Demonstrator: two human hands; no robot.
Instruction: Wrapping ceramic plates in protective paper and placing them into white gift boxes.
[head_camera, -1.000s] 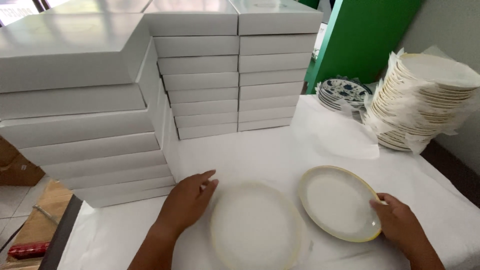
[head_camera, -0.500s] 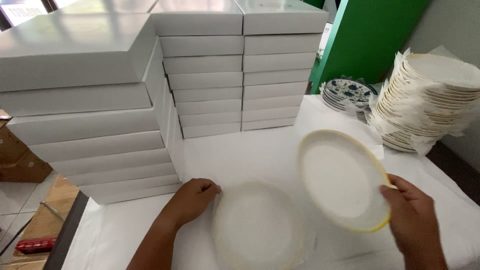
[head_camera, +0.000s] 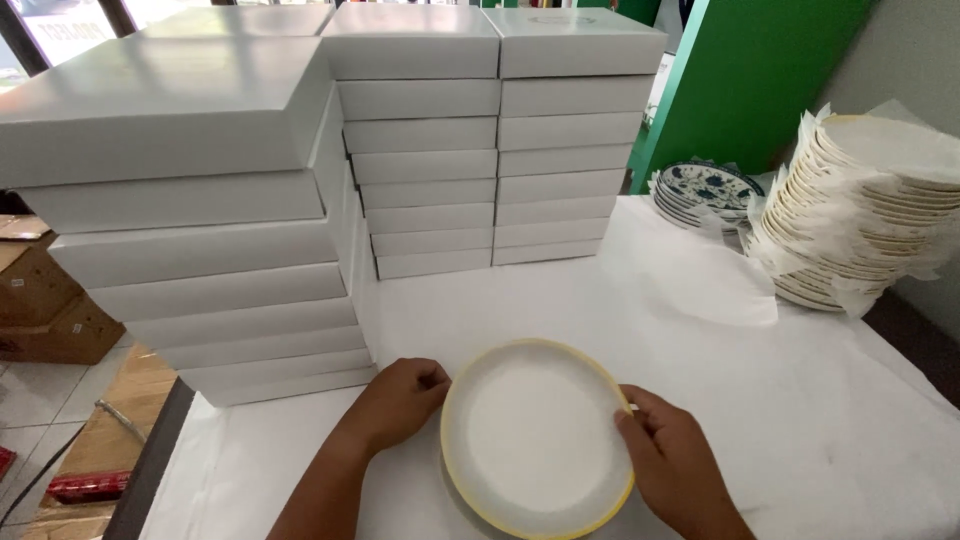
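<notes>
Gold-rimmed plate (head_camera: 535, 440), now centred, between left hand (head_camera: 400, 400) and right hand (head_camera: 675, 460).

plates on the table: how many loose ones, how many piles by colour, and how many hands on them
gold-rimmed plate, loose: 1
pile of white plates: 1
pile of blue patterned plates: 1
left hand and right hand, on the loose plate's rim: 2
total: 5

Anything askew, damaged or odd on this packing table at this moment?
Mostly tidy. The tall plate stack at the right leans, with crumpled paper sticking out between plates. A loose paper sheet lies rumpled on the table. The gold-rimmed plate between the left hand and right hand looks intact.
</notes>
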